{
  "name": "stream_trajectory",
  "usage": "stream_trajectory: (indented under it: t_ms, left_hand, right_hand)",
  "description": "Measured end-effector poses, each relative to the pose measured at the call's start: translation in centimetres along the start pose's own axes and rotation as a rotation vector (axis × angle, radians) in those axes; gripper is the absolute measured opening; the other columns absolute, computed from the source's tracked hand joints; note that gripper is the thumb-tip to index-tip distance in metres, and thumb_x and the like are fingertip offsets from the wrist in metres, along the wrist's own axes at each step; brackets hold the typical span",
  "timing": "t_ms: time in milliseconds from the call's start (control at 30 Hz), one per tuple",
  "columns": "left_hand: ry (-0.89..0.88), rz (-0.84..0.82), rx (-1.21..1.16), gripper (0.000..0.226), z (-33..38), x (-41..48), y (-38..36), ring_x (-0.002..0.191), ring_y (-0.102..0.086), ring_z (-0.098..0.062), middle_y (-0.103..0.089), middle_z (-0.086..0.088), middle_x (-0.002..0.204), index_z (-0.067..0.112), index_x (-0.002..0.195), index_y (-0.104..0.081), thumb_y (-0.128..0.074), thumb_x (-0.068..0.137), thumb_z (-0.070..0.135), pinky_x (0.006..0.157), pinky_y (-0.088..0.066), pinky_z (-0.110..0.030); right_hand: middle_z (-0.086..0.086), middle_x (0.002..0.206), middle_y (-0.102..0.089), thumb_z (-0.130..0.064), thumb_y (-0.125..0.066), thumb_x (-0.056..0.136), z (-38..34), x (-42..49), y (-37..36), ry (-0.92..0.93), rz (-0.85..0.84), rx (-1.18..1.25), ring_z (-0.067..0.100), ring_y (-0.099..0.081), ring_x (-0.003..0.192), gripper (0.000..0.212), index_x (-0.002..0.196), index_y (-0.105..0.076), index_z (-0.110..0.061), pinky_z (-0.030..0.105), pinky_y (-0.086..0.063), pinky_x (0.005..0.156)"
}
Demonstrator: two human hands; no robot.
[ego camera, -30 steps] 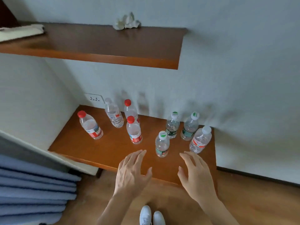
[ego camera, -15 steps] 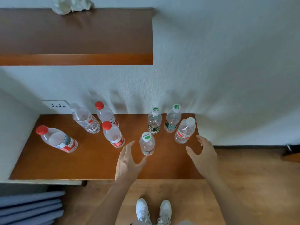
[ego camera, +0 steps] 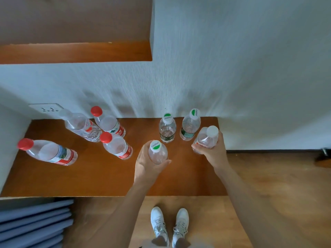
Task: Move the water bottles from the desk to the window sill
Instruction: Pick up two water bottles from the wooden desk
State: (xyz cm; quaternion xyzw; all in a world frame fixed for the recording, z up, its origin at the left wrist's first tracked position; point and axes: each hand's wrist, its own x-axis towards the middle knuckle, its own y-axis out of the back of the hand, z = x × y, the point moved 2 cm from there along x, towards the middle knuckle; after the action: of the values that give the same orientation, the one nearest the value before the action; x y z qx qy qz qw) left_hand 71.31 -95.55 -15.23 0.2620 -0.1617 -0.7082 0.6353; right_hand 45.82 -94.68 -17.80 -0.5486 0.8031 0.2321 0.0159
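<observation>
Seen from my headset feed: four red-labelled bottles, among them the red-capped bottle [ego camera: 48, 152] by the desk's [ego camera: 100, 176] left edge, wait untouched. Toward the front edge, my left hand [ego camera: 146, 163] is wrapped around a green-and-white-capped bottle [ego camera: 157, 152]; at the right edge, my right hand [ego camera: 212, 151] is clamped on a white-capped bottle [ego camera: 207, 137]. I judge the first pickup is under way; next comes a straight lift clear of the two green-labelled bottles [ego camera: 167, 128] by the back edge, then carrying toward the sill, which is out of view.
</observation>
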Motion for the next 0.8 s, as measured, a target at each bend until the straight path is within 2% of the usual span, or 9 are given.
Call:
stream_trajectory:
  t_ms: [133,267,333,400,433,500,600,700,800]
  left_hand:
    - [0.001,0.015,0.021,0.084,-0.1,0.5,-0.1,0.109,-0.050,-0.007,-0.052,0.011,0.119,0.025,0.133,-0.042,-0.088,0.065,0.041,0.082,-0.039,-0.009]
    - [-0.024,0.021,0.044,0.085,0.7,0.7,0.0,0.112,-0.053,-0.013,-0.056,0.002,0.125,0.020,0.134,-0.044,-0.087,0.065,0.044,0.091,-0.051,-0.030]
    - [-0.067,0.028,0.046,0.084,1.5,0.6,0.2,0.111,-0.053,-0.015,-0.055,0.004,0.124,0.021,0.134,-0.044,-0.084,0.066,0.049,0.091,-0.052,-0.035]
    - [-0.097,0.027,0.047,0.081,2.7,0.5,0.6,0.111,-0.048,-0.011,-0.049,0.013,0.121,0.024,0.134,-0.044,-0.080,0.068,0.053,0.089,-0.050,-0.032]
    - [-0.106,0.018,0.034,0.079,3.4,0.3,0.8,0.110,-0.046,-0.009,-0.045,0.016,0.119,0.027,0.134,-0.043,-0.080,0.070,0.053,0.087,-0.048,-0.028]
    - [-0.128,-0.001,-0.021,0.075,4.7,-0.3,1.2,0.106,-0.048,-0.007,-0.044,0.018,0.117,0.036,0.131,-0.038,-0.081,0.071,0.049,0.084,-0.045,-0.019]
    - [-0.155,-0.016,-0.089,0.072,6.7,-1.2,2.0,0.105,-0.055,-0.007,-0.051,0.017,0.115,0.045,0.124,-0.033,-0.081,0.071,0.049,0.084,-0.050,-0.021]
    - [-0.173,-0.034,-0.154,0.069,8.7,-2.0,2.9,0.101,-0.056,0.002,-0.051,0.027,0.109,0.047,0.120,-0.033,-0.081,0.072,0.043,0.078,-0.047,-0.013]
    - [-0.217,-0.020,-0.197,0.069,10.0,-2.8,3.7,0.101,-0.058,0.006,-0.055,0.026,0.109,0.045,0.123,-0.037,-0.083,0.072,0.042,0.076,-0.047,-0.012]
  right_hand:
    - [0.001,0.107,-0.067,-0.041,-0.091,0.061,-0.8,-0.2,-0.4,-0.009,0.009,-0.003,0.020,-0.065,0.106,0.073,0.121,-0.056,-0.019,0.045,-0.057,0.093]
    - [-0.002,0.108,-0.066,-0.054,-0.087,0.059,-1.2,-0.8,-0.6,-0.006,-0.003,-0.017,0.017,-0.065,0.104,0.078,0.122,-0.054,-0.022,0.042,-0.057,0.094]
    - [-0.003,0.110,-0.065,-0.040,-0.090,0.064,-1.8,-1.4,-0.3,-0.002,0.039,0.009,0.015,-0.064,0.106,0.073,0.124,-0.053,-0.022,0.042,-0.055,0.098]
    - [-0.004,0.111,-0.064,-0.028,-0.090,0.068,-2.6,-2.1,0.1,0.005,0.069,0.043,0.017,-0.063,0.107,0.068,0.124,-0.052,-0.022,0.046,-0.053,0.100]
    - [-0.005,0.111,-0.064,-0.031,-0.090,0.067,-3.0,-2.4,0.3,0.004,0.084,0.067,0.017,-0.063,0.108,0.069,0.124,-0.052,-0.023,0.047,-0.053,0.100]
    - [-0.006,0.113,-0.064,-0.053,-0.089,0.056,-4.8,-3.5,0.9,0.023,0.116,0.100,0.018,-0.063,0.109,0.083,0.125,-0.052,-0.025,0.048,-0.054,0.098]
    - [-0.004,0.113,-0.065,-0.072,-0.083,0.045,-7.1,-5.2,1.9,0.092,0.145,0.142,0.018,-0.063,0.108,0.097,0.124,-0.054,-0.024,0.045,-0.056,0.095]
    - [-0.015,0.107,-0.064,-0.054,-0.088,0.051,-9.6,-7.3,2.9,0.169,0.188,0.156,0.005,-0.064,0.103,0.076,0.117,-0.055,-0.032,0.034,-0.057,0.087]
    - [-0.016,0.106,-0.065,-0.034,-0.093,0.060,-11.3,-9.2,3.7,0.233,0.213,0.187,-0.003,-0.064,0.099,0.063,0.110,-0.055,-0.041,0.029,-0.055,0.083]
